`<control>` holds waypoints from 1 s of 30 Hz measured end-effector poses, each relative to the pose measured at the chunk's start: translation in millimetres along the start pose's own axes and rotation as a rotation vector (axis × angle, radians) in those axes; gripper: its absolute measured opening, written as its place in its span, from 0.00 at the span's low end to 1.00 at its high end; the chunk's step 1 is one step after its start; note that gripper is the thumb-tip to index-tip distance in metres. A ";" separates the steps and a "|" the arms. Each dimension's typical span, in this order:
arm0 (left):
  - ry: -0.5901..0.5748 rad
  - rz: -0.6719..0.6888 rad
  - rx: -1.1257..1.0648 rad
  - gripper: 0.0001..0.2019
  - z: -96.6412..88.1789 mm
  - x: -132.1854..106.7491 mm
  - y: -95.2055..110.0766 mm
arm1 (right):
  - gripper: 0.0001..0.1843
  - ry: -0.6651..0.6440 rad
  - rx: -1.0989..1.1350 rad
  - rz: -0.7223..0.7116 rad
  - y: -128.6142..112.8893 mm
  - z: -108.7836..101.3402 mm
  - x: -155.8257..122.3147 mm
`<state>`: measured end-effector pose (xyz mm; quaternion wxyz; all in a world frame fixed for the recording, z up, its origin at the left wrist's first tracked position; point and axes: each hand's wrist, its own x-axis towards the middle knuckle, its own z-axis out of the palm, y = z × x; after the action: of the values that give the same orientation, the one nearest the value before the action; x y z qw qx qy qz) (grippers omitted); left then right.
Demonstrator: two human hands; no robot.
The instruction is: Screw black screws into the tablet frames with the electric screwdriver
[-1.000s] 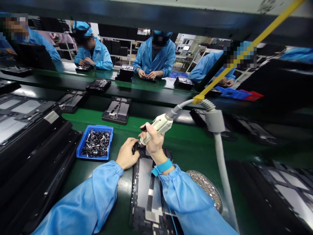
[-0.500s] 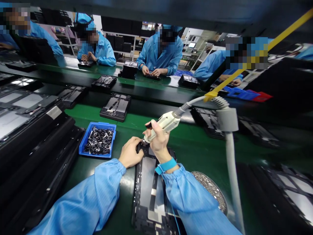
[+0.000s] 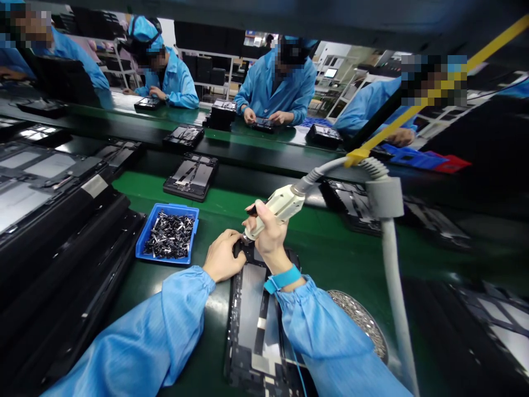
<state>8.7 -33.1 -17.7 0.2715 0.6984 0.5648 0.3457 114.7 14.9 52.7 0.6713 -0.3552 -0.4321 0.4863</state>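
My right hand (image 3: 270, 237) is wrapped round a cream-coloured electric screwdriver (image 3: 285, 203), which slants down to the left. The screwdriver's tip meets the top end of an opened tablet (image 3: 250, 303), lying on the green bench. At the tablet's upper left corner, my left hand (image 3: 224, 256) is closed on the edge, its thumb on the top face close to the tip. The tip's exact contact point is hidden by my fingers. A blue wrist strap (image 3: 283, 279) circles my right wrist.
Left of my hands sits a blue tray (image 3: 142, 251) of small dark parts. A round dish of screws (image 3: 359, 320) lies beside my right sleeve. A grey hose (image 3: 392, 286) rises at the right. Stacked tablets (image 3: 45, 182) fill the left side; co-workers (image 3: 276, 82) sit opposite.
The view has shifted slightly. Both hands and the screwdriver keep nearly the same place on the tablet. A tablet on the belt ahead has moved a little left.
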 end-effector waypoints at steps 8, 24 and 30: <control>-0.014 -0.009 0.024 0.08 -2.8 -2.2 2.6 | 0.22 -0.074 -0.084 0.031 -0.6 9.3 1.6; 0.070 0.803 0.635 0.21 32.9 -135.8 31.4 | 0.18 -0.295 0.146 -0.205 -147.6 -77.1 -60.7; -0.348 0.372 0.816 0.29 34.5 -59.8 41.5 | 0.21 -0.328 0.053 -0.020 -133.3 -152.2 -107.0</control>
<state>53.6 -99.9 -17.4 -0.0010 0.8847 0.4659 0.0165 285.2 -133.0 90.2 0.6056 -0.2489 -0.5266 0.5423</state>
